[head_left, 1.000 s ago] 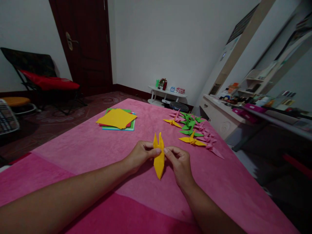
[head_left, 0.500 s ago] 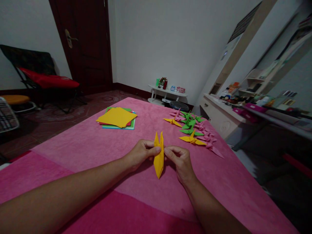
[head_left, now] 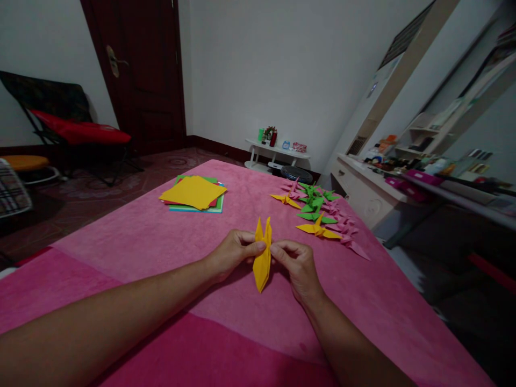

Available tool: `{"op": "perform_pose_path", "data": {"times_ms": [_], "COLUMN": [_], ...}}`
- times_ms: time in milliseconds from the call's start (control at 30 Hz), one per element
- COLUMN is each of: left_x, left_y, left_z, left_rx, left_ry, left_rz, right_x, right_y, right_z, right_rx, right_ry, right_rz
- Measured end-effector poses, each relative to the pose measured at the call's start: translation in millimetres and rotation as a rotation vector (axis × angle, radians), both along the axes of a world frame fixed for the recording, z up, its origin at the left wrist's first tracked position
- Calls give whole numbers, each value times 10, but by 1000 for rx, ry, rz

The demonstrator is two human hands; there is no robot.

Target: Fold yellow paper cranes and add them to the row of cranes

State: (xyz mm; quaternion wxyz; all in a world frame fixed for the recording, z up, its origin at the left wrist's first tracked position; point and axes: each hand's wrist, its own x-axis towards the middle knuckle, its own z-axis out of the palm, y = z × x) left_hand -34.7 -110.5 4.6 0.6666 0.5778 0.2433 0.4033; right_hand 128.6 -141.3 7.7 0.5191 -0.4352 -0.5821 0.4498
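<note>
Between my two hands is a folded piece of yellow origami paper [head_left: 262, 266], upright, with two narrow points at its top and one wider point below. My left hand [head_left: 236, 250] pinches it from the left, thumb across its front. On its right edge the thumb and fingers of my right hand [head_left: 296, 263] are closed; those fingertips are partly hidden behind the paper. Beyond my right hand lie finished-looking paper cranes: a yellow crane [head_left: 319, 230], another yellow crane [head_left: 285, 200], several green cranes [head_left: 312, 204] and several pink cranes [head_left: 342, 223].
A stack of coloured square paper [head_left: 193, 192], yellow on top, lies at the far left of the pink-covered table [head_left: 153, 236]. Behind stand a low white stand [head_left: 278, 147] and a dark red door [head_left: 141, 70]. A cluttered dresser [head_left: 366, 188] is at the right, a folding chair [head_left: 80, 129] at the left.
The lower point of the yellow paper has shifted slightly left and up, and its right edge looks a little more parted. Both hands keep nearly the same place and grip.
</note>
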Motion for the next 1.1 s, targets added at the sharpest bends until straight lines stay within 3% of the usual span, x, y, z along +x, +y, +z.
{"op": "perform_pose_path", "data": {"times_ms": [367,567,833,1100], "left_x": [26,67,78,103], "left_y": [-41,-77,-27,-43], "left_z": [31,44,-56,-62], "left_rx": [-12,-97,-251,-246], "left_ry": [55,-1,-174,-165], "left_rz": [103,152,185,233], "right_x": [-45,-126,-198,-233], "right_y": [-10,-47,-40,-52], "right_z": [-3,6,-23,-67], "right_rx": [85,63,-13,-20], "right_ry": [-91,-76,97,-10], "right_rz": [-111,-206,-121,-152]}}
